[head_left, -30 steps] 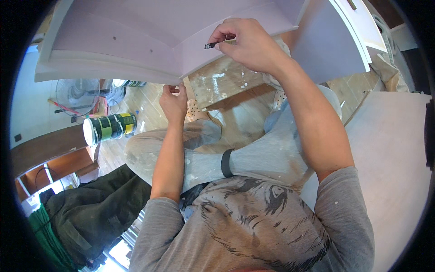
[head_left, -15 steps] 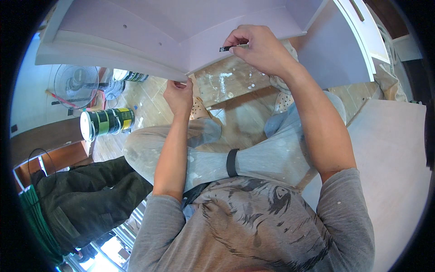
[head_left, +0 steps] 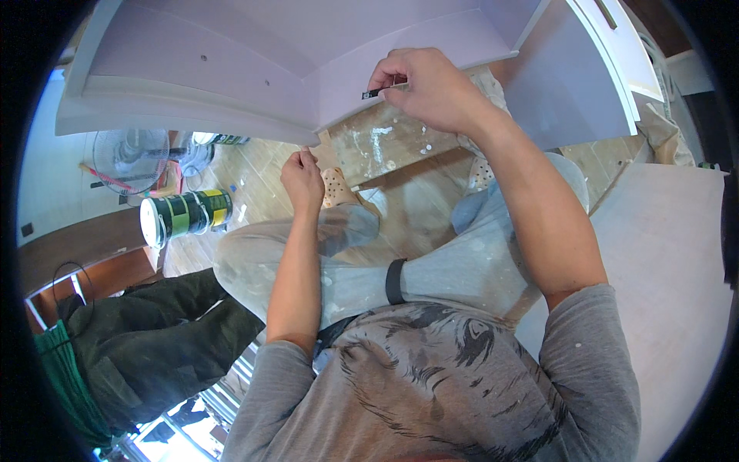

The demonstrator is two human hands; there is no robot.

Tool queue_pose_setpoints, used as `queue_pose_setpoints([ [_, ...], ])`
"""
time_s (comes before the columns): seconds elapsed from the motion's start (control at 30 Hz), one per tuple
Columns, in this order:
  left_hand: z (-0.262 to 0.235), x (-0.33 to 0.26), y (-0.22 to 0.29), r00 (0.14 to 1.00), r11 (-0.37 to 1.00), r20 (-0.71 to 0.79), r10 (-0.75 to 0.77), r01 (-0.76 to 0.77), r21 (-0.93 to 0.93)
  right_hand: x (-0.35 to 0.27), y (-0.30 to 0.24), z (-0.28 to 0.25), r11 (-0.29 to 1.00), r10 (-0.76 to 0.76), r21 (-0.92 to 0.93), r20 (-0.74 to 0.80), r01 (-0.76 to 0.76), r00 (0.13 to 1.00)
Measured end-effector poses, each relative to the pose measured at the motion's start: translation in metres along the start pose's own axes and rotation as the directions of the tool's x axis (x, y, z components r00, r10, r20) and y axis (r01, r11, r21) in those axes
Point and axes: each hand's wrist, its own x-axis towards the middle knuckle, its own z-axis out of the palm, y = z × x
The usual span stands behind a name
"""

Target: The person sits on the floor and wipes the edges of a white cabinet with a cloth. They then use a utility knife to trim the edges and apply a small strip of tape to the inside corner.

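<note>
Just below the lower edge of a pale lilac cabinet [head_left: 192, 122], my left hand [head_left: 302, 183] is closed in a pinch. Whatever its fingertips hold, if anything, is too small to make out. My right hand [head_left: 431, 88] is raised in front of the cabinet's bottom panel, its fingers closed round a small flat black tool [head_left: 372, 95]. The tool's short dark end, with a light spot on it, sticks out to the left of my fingers; the remainder is mostly covered by the hand, so its exact kind cannot be told.
Under the cabinet lies a paint-spotted board [head_left: 396, 142]. To the left are a dark green bucket [head_left: 185, 214] on its side and a fan [head_left: 131, 160]. Dark trousers [head_left: 154, 331] hang at lower left. A pale panel [head_left: 662, 269] stands at the right.
My left hand has dropped slightly away from the cabinet's edge. My right hand, still gripping the black tool, has shifted a little left and down.
</note>
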Motion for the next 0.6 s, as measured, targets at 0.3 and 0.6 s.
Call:
queue_pose_setpoints([
  [0.3, 0.007, 0.011, 0.001, 0.975, 0.972, -0.043, 0.217, -0.211, 0.101, -0.001, 0.0, 0.001, 1.0, -0.014, -0.005, -0.024, 0.014, 1.0],
  [0.6, 0.007, 0.026, -0.025, 0.972, 0.889, 0.159, -0.175, 0.225, -0.4, -0.002, -0.001, -0.002, 1.0, 0.004, -0.01, -0.01, -0.004, 1.0],
])
